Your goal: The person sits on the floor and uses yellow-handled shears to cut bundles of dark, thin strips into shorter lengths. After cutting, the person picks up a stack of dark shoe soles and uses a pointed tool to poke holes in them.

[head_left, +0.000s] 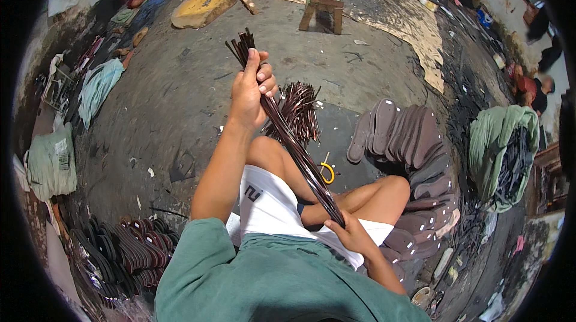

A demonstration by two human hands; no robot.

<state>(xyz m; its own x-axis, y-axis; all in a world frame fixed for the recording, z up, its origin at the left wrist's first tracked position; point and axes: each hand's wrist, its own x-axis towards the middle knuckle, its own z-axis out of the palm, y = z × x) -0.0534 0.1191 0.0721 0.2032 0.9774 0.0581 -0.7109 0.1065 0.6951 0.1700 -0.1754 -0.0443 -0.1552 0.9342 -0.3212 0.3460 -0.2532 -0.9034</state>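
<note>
A long bundle of thin, shiny dark-brown strips (294, 145) slants across my lap. My left hand (253, 91) is wrapped round its upper part, thumb laid along it, and the loose ends fan out above the fist. Lower down, my right hand (351, 235) grips the other end beside my thigh. Beyond my crossed legs a pile of similar brown strips (303, 109) lies on the floor. A tool with a yellow curved handle (327, 173) rests on the floor by my shin.
Rows of brown shoe soles (402, 133) curve round my right side. More dark soles (129, 250) stand stacked at my left. A green sack (504, 148) is at the right, a yellow slab (204, 6) and a wooden stand (324, 1) ahead. Other people sit along the walls.
</note>
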